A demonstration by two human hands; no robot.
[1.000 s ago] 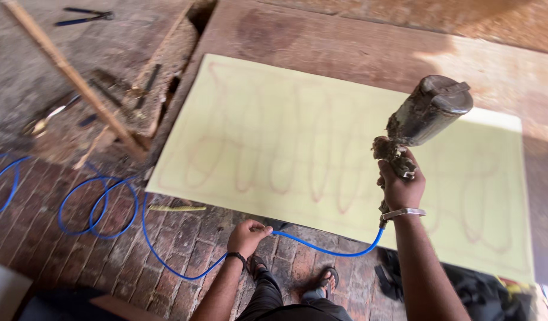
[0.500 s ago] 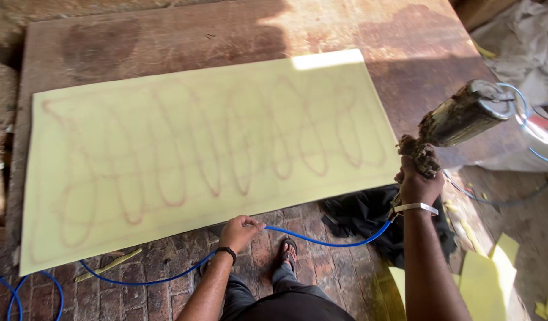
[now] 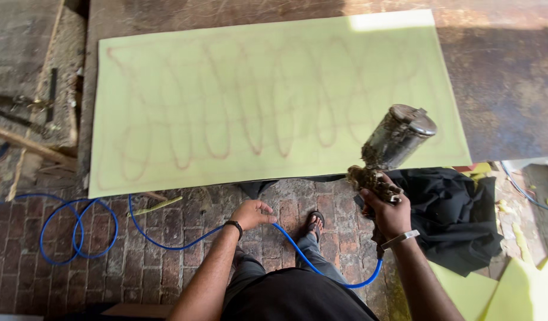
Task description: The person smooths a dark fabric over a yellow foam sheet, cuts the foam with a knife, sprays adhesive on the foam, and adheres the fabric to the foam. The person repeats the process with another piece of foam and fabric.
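The right hand (image 3: 388, 215) has its grip closed around a grimy spray gun (image 3: 378, 178), whose dull metal cup (image 3: 399, 137) tilts up and away above the fingers. A blue hose (image 3: 321, 267) runs from below that grip to the left hand (image 3: 253, 213), which closes loosely on it. Just beyond both lies a pale green sheet (image 3: 274, 95) looped with reddish lines. The gun's nozzle is caked and hard to make out; the black cloth (image 3: 458, 220) sits right of the grip.

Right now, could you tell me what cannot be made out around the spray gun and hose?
Head view only:
- Spray gun nozzle: hidden under caked residue.
- Right hand trigger finger: covered by the gun body.
- Blue hose far end: cut off at the left edge.
- Left hand palm: faces away.
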